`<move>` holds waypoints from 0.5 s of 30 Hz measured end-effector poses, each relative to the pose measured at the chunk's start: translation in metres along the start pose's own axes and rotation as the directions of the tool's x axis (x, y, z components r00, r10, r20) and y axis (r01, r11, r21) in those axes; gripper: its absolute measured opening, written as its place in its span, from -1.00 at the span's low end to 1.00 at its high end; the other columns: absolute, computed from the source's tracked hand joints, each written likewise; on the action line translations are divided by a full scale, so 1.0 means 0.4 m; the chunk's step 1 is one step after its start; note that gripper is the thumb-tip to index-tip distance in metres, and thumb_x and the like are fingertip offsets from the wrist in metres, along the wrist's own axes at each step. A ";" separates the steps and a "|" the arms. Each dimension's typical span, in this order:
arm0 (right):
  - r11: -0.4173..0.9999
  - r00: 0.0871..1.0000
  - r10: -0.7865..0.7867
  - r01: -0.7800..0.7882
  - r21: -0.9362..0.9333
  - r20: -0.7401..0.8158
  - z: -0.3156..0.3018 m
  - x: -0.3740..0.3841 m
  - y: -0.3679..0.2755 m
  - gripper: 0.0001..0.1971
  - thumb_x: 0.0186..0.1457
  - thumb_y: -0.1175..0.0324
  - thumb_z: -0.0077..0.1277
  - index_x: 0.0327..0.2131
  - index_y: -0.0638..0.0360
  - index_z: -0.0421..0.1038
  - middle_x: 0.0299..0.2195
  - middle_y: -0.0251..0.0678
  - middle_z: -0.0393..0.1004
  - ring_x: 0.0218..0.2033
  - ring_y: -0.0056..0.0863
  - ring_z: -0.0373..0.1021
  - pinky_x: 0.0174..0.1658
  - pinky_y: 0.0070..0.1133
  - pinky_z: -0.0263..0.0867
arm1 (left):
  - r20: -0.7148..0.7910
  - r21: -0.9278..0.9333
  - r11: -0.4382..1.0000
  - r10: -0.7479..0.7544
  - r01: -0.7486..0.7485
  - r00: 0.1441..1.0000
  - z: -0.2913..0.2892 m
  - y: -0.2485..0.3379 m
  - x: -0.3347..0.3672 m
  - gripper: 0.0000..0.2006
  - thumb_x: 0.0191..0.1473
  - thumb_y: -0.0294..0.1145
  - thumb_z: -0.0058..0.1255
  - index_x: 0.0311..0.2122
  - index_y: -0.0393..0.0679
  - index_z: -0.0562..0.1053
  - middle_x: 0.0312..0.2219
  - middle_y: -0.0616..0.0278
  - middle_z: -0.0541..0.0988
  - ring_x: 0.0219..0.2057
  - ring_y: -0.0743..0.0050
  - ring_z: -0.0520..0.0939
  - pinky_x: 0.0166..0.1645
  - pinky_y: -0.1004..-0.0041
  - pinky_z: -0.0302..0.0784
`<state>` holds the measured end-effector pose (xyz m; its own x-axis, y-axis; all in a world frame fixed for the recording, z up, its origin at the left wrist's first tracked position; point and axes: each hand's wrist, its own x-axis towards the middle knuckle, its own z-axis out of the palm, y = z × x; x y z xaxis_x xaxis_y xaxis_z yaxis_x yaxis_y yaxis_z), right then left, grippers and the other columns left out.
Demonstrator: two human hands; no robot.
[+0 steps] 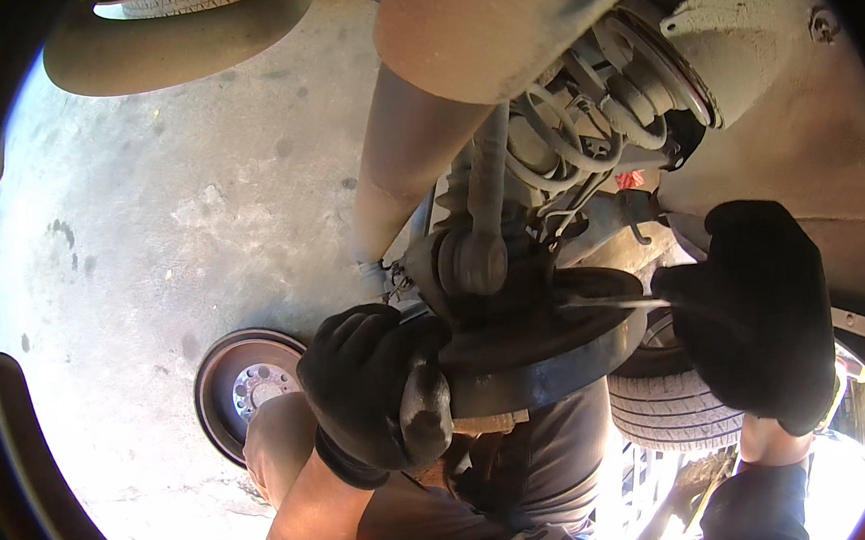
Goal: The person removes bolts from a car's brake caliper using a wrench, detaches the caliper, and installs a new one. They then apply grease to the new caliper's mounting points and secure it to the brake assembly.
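Observation:
A dark round brake drum (530, 379) with a grey outer band sits in the middle, below the suspension. My left hand (376, 389), in a black glove, is closed at its left rim, the thumb curled down over the side. Part of what those fingers grip is hidden. In my right hand (751, 313), also black-gloved and closed, is a thin metal shaft, seemingly a screwdriver (620, 302). Its handle is covered by the glove. The shaft points left, and its tip reaches the dark inner side of the drum.
Above the drum are a link arm (488, 196) and a coil spring (554, 146), with a thick brown tube-like part (423, 140) beside them. A round metal drum (218, 395) lies on the concrete floor (150, 240) at left. To the right lies a tire (673, 414), near the wheel-well liner (796, 154).

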<state>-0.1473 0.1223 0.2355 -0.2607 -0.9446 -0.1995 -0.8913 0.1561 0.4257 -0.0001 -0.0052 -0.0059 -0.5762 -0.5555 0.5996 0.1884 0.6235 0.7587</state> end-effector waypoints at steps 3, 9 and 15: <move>0.970 0.999 0.041 -0.045 0.240 0.021 0.032 -0.015 0.041 -0.73 -0.23 0.52 0.26 -0.32 0.10 0.64 -0.31 -0.15 0.50 -0.20 -0.12 0.45 -0.17 -0.31 0.38 | -0.007 -0.033 0.999 -0.022 0.022 1.000 -0.004 0.005 0.003 -0.62 0.25 -0.25 -0.20 -0.37 -0.27 0.60 -0.50 0.05 0.62 -0.43 -0.02 0.65 -0.29 0.23 0.56; 0.491 0.985 0.138 -0.156 0.857 0.101 0.286 -0.037 0.126 -0.73 0.13 0.56 0.06 -0.08 0.22 0.57 -0.24 -0.24 0.53 -0.19 -0.39 0.48 -0.02 -0.54 0.35 | -0.057 -0.027 0.999 0.027 -0.028 0.998 0.008 -0.004 0.000 -0.73 0.04 -0.32 -0.10 -0.34 -0.25 0.59 -0.52 0.03 0.59 -0.51 -0.02 0.61 -0.35 0.19 0.53; 0.091 0.913 0.402 -0.116 0.989 0.070 0.555 -0.137 0.238 -0.70 0.26 0.44 0.03 0.03 0.33 0.48 -0.08 -0.30 0.52 -0.11 -0.51 0.45 0.03 -0.52 0.37 | -0.012 0.098 0.994 0.044 -0.042 0.999 0.001 0.007 -0.019 -0.71 0.23 -0.40 -0.21 -0.24 -0.37 0.53 -0.41 0.02 0.63 -0.46 0.10 0.65 -0.34 0.29 0.58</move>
<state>-0.3000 0.2530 0.0911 -0.6218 -0.7798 -0.0727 -0.4180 0.4090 -0.8112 0.0044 0.0011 -0.0084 -0.5579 -0.5342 0.6351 0.1336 0.6975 0.7040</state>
